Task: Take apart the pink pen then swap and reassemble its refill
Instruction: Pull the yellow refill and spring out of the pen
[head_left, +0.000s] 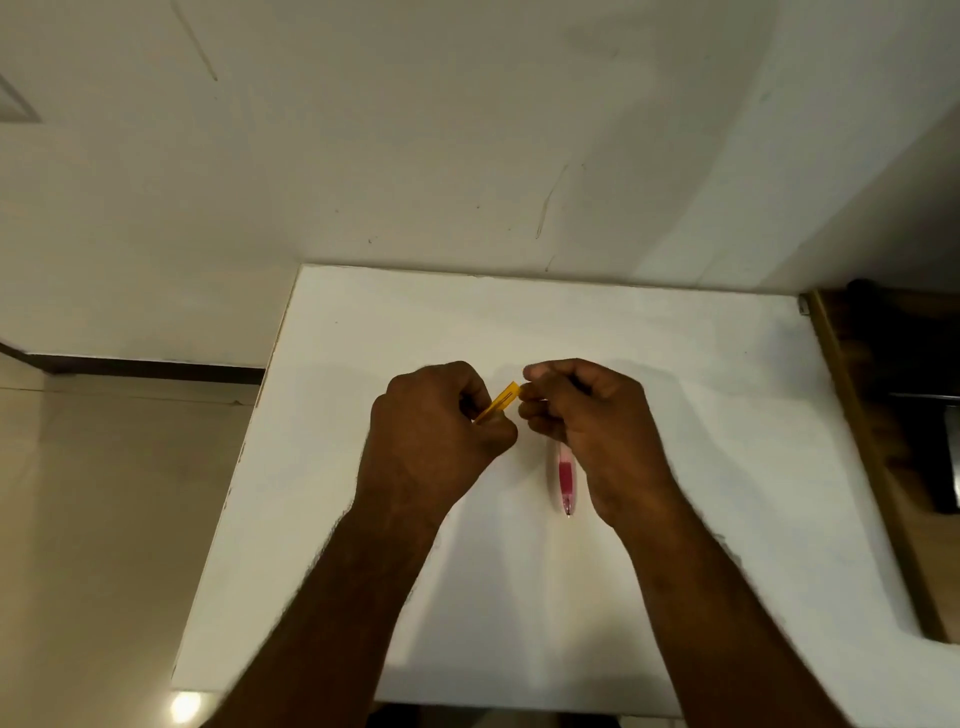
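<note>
- I see the left hand curled shut over the middle of the white desk, its fingers closed on a yellow pen piece that sticks out up and to the right.
- The right hand sits just beside it, fingers narrowed to a pinch at the yellow piece's free end; whether they hold a refill or only touch the tip, I cannot tell.
- The pink pen lies under the right hand, tip pointing toward the near edge of the desk; its upper part is hidden by the palm, so I cannot say if it rests flat or is tucked in the hand, nor whether it is already opened.
- My reading: the work is on the yellow piece, probably drawing or seating a refill, so the swap is in its middle stage.
- Risks from here: a thin refill could bend if pushed off-axis into the barrel, since the pinch hides the alignment.
- A small spring or tip part could drop and roll toward the left edge of the desk, which has no lip.
- The right wrist, moving back, could nudge the pink pen and send it rolling toward the near edge.
</note>
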